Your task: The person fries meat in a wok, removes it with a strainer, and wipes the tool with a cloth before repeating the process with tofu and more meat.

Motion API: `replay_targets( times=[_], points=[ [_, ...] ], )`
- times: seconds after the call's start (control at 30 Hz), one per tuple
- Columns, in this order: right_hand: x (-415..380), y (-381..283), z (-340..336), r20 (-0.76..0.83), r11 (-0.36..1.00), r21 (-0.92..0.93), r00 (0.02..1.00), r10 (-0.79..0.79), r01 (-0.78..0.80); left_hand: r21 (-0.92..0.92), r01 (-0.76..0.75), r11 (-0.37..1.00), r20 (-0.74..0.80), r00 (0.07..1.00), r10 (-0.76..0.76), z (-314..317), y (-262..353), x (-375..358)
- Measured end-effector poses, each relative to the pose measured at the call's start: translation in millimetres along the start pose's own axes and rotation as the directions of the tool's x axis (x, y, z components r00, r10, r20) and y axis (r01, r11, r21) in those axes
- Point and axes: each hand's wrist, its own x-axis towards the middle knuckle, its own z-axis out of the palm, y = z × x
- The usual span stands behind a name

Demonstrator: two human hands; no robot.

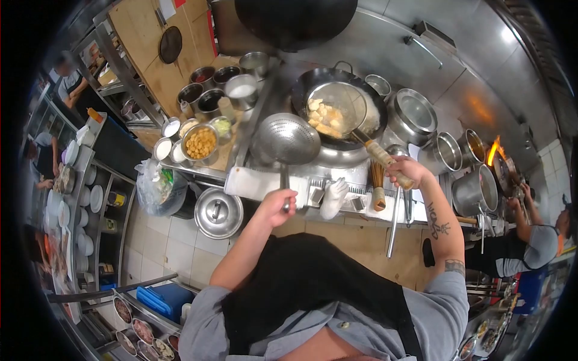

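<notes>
Bowls (pixel 242 90) crowd the counter beside the wok (pixel 380 111).

PLACE: restaurant-type commercial kitchen | COOKING: dark wok (pixel 380 123) on a steel range — flames (pixel 495 151) at another wok | WORKTOP: sauce and ingredient pots (pixel 211 101) crowded together | STORAGE: shelves of stacked white dishes (pixel 96 198) | STAFF: several people in aprons — one at the flames (pixel 536 246) | FINISH: steel wall panels (pixel 445 75), tiled floor (pixel 171 240)

The steel counter (pixel 355 173) bears metal pots (pixel 477 194) and white cloth (pixel 256 183).
</notes>
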Motion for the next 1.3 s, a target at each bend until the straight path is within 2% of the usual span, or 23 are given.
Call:
replay_targets(
  times=[0.07,0.17,0.27,0.37,0.53,0.57,0.7,0.8,0.83,0.87,0.93,1.0,1.03,1.13,1.17,1.3],
  points=[
    [-5.2,-4.0,16.3,-0.063,1.0,0.007,0.998,0.012,-0.012,-0.004,0.004,1.0,0.014,1.0,-0.004,3.0,-4.0,-2.1],
    [4.1,8.8,-8.8,-0.063,0.993,-0.111,0.997,-0.041,0.034,-0.023,0.029,0.999,0.021,0.999,-0.028,10.4,-13.9,-14.2],
    [-3.2,25.3,-24.6,-0.104,0.992,-0.115,0.992,-0.071,0.059,-0.08,0.074,0.994,0.043,0.997,-0.07,7.2,-18.1,-18.6],
    [-11.0,19.3,-18.9,-0.099,0.986,-0.157,0.992,-0.073,0.057,-0.007,0.028,1.0,0.042,0.999,-0.028,11.8,-21.0,-23.5],
    [-18.4,16.7,7.5,-0.035,0.997,-0.006,0.996,-0.08,0.08,0.008,0.054,0.999,0.02,0.998,-0.054,14.6,-9.9,-14.2],
    [-20.2,15.9,15.1,0.008,0.994,0.041,0.994,-0.105,0.105,0.015,0.043,0.999,0.013,0.999,-0.043,13.9,-6.6,-12.8],
    [-28.8,15.7,50.4,0.035,0.958,-0.055,0.959,-0.28,0.282,0.025,-0.039,0.999,-0.012,0.999,0.039,8.7,9.7,-14.0],
    [-29.8,27.0,75.8,0.054,0.923,-0.149,0.935,-0.351,0.355,0.003,-0.093,0.996,-0.004,0.996,0.093,-2.1,21.1,-12.5],
    [-35.4,30.0,92.9,-0.008,0.931,-0.127,0.938,-0.346,0.342,-0.01,-0.111,0.994,0.002,0.994,0.111,-6.2,23.9,-10.5],
    [-31.7,36.5,106.7,-0.046,0.9,-0.267,0.929,-0.368,0.344,-0.022,-0.127,0.992,0.009,0.992,0.127,-9.9,25.9,-9.8],
    [-13.9,64.3,126.9,-0.108,0.872,-0.356,0.912,-0.396,0.336,-0.055,-0.134,0.989,0.027,0.99,0.136,-19.3,30.1,-12.2],
    [13.0,96.6,135.9,-0.108,0.675,-0.58,0.779,-0.618,0.456,-0.115,-0.13,0.985,0.077,0.987,0.139,-40.0,31.2,-2.9],
    [7.3,89.5,151.1,-0.138,0.661,-0.641,0.788,-0.6,0.391,-0.14,-0.123,0.982,0.092,0.986,0.137,-47.9,29.4,1.5],
    [16.9,91.6,162.9,-0.132,0.517,-0.732,0.651,-0.747,0.445,-0.206,-0.083,0.975,0.157,0.981,0.117,-73.3,21.7,20.8],
    [16.8,87.5,163.6,-0.146,0.506,-0.752,0.643,-0.752,0.422,-0.226,-0.063,0.972,0.193,0.975,0.108,-83.3,20.3,29.8],
    [17.3,79.0,143.1,-0.3,0.733,-0.507,0.705,-0.643,0.453,-0.256,-0.001,0.967,0.286,0.955,0.077,-125.1,14.3,66.7]
  ],
)
